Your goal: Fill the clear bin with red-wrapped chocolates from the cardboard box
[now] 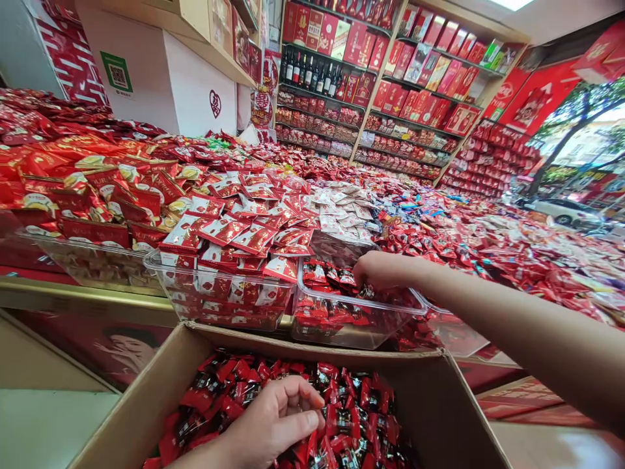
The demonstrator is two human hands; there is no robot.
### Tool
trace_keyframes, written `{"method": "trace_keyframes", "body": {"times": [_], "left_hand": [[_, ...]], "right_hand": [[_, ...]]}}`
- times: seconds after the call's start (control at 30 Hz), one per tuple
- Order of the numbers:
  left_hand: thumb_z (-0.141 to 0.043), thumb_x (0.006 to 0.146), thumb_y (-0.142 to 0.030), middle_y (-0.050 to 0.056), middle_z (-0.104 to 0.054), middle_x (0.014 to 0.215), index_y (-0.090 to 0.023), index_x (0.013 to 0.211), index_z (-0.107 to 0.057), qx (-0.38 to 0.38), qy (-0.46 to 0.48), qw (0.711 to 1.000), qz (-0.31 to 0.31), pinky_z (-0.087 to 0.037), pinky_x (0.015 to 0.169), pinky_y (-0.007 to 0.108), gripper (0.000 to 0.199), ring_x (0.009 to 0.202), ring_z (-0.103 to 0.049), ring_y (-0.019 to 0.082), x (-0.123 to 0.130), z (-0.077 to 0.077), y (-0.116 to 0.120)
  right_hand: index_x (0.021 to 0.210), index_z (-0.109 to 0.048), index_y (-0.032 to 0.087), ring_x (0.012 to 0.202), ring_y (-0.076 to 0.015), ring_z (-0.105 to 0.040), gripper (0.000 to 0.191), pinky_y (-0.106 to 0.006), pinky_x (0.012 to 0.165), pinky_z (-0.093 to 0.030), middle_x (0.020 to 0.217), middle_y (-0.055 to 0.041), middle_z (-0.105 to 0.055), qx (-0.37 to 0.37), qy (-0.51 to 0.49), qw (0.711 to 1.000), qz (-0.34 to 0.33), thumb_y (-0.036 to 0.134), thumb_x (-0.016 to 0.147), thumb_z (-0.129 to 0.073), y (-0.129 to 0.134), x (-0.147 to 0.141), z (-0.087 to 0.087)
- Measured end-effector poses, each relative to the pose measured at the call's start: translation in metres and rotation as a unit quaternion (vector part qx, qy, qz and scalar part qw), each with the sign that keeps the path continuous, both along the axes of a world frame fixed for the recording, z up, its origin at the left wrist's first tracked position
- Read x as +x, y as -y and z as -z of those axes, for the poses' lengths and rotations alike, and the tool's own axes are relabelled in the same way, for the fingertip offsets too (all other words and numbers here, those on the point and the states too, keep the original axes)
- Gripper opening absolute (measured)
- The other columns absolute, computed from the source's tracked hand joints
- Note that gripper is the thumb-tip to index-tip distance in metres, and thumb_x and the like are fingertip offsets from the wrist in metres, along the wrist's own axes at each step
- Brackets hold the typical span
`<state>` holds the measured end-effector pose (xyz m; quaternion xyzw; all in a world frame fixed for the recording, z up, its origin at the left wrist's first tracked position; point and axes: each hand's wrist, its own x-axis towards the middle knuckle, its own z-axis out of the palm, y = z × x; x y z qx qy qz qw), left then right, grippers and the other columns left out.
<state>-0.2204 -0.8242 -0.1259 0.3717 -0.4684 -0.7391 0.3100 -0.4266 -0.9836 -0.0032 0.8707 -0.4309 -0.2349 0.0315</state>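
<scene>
My left hand is inside an open cardboard box, above many small candies in red and black wrappers. Its fingers are loosely curled, with a small gap to the thumb and no candy visible between them. My right hand reaches into a clear plastic bin that holds similar red and black wrapped candies. The fingers there are bent downward and closed, and their tips are hidden, so what they hold cannot be seen. The box stands directly in front of the bin.
Left of the bin stands another clear bin, heaped with red and white packets. Piles of wrapped sweets spread to the right and behind. Shelves with red boxes and bottles line the back. A white pillar rises at left.
</scene>
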Motion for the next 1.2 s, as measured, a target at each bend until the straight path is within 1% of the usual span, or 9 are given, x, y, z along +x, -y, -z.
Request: {"method": "trace_keyframes", "body": {"times": [0.1, 0.23, 0.37, 0.53, 0.7, 0.87, 0.93, 1.07, 1.2], "left_hand": [[-0.064, 0.060, -0.030, 0.001, -0.055, 0.069, -0.013, 0.073, -0.053, 0.001, 0.012, 1.000, -0.002, -0.034, 0.063, 0.025, 0.024, 0.067, -0.048, 0.012, -0.001, 0.001, 0.001], [-0.062, 0.063, -0.029, 0.002, -0.056, 0.071, -0.013, 0.076, -0.053, -0.013, 0.014, 1.000, 0.010, -0.033, 0.062, 0.024, 0.022, 0.067, -0.048, 0.012, 0.001, 0.009, 0.002], [-0.060, 0.065, -0.027, 0.002, -0.056, 0.071, -0.014, 0.079, -0.053, -0.011, 0.009, 1.000, 0.024, -0.034, 0.063, 0.024, 0.020, 0.067, -0.048, 0.012, 0.004, 0.015, 0.000], [-0.060, 0.065, -0.027, 0.002, -0.058, 0.073, -0.014, 0.080, -0.054, -0.010, 0.005, 0.999, 0.034, -0.035, 0.063, 0.024, 0.021, 0.069, -0.049, 0.013, 0.004, 0.014, 0.001], [-0.062, 0.063, -0.028, 0.002, -0.058, 0.072, -0.014, 0.078, -0.054, 0.002, 0.008, 0.999, 0.036, -0.035, 0.064, 0.024, 0.022, 0.069, -0.050, 0.013, 0.001, 0.015, 0.001], [-0.062, 0.063, -0.029, 0.002, -0.058, 0.071, -0.014, 0.078, -0.054, 0.006, 0.014, 0.999, 0.039, -0.035, 0.063, 0.023, 0.023, 0.067, -0.049, 0.011, 0.002, 0.016, 0.000], [-0.062, 0.063, -0.030, 0.002, -0.058, 0.071, -0.014, 0.078, -0.054, 0.003, 0.015, 0.999, 0.039, -0.035, 0.062, 0.023, 0.024, 0.067, -0.050, 0.012, 0.002, 0.016, 0.000], [-0.062, 0.062, -0.029, 0.002, -0.058, 0.071, -0.014, 0.078, -0.054, 0.006, 0.012, 0.999, 0.040, -0.035, 0.062, 0.022, 0.023, 0.066, -0.049, 0.011, 0.002, 0.013, 0.000], [-0.062, 0.063, -0.025, 0.001, -0.058, 0.071, -0.014, 0.077, -0.054, 0.012, -0.001, 0.999, 0.040, -0.034, 0.062, 0.022, 0.020, 0.066, -0.049, 0.011, 0.002, 0.012, 0.002]], "right_hand": [[0.078, -0.066, 0.020, 0.064, -0.0148, -0.057, 0.034, -0.020, 0.052, -0.035, 0.072, -0.0026, -0.065, 0.023, -0.038, 0.998, -0.037, 0.002, 0.057, -0.046, 0.001, 0.014, 0.008], [0.075, -0.067, 0.019, 0.059, -0.0138, -0.056, 0.031, -0.020, 0.048, -0.032, 0.069, -0.0035, -0.065, 0.043, -0.050, 0.995, -0.073, 0.003, 0.058, -0.047, 0.002, 0.022, 0.019], [0.074, -0.067, 0.018, 0.060, -0.0136, -0.056, 0.027, -0.020, 0.049, -0.031, 0.070, -0.0045, -0.065, 0.031, -0.049, 0.993, -0.103, 0.005, 0.060, -0.047, 0.006, 0.023, 0.025], [0.077, -0.065, 0.018, 0.064, -0.0136, -0.056, 0.028, -0.020, 0.048, -0.029, 0.074, -0.0038, -0.065, 0.014, -0.045, 0.991, -0.123, 0.006, 0.060, -0.047, 0.007, 0.019, 0.030], [0.072, -0.063, 0.016, 0.064, -0.0152, -0.057, 0.020, -0.022, 0.046, -0.028, 0.069, -0.0063, -0.064, -0.031, -0.019, 0.991, -0.129, 0.013, 0.067, -0.044, 0.004, 0.018, 0.036], [0.073, -0.061, 0.017, 0.068, -0.0164, -0.058, 0.020, -0.021, 0.052, -0.033, 0.073, -0.0066, -0.064, -0.029, -0.003, 0.989, -0.144, 0.019, 0.073, -0.042, 0.002, 0.019, 0.038], [0.075, -0.061, 0.016, 0.070, -0.0172, -0.058, 0.019, -0.021, 0.054, -0.035, 0.074, -0.0070, -0.064, -0.030, -0.001, 0.989, -0.142, 0.021, 0.074, -0.042, 0.001, 0.019, 0.039], [0.077, -0.061, 0.015, 0.070, -0.0189, -0.058, 0.020, -0.024, 0.055, -0.037, 0.075, -0.0093, -0.064, -0.052, -0.021, 0.993, -0.107, 0.021, 0.074, -0.041, 0.001, 0.018, 0.039], [0.077, -0.061, 0.015, 0.067, -0.0202, -0.058, 0.019, -0.024, 0.051, -0.037, 0.074, -0.0100, -0.063, -0.064, -0.037, 0.995, -0.070, 0.024, 0.070, -0.046, 0.001, 0.018, 0.033]]}}
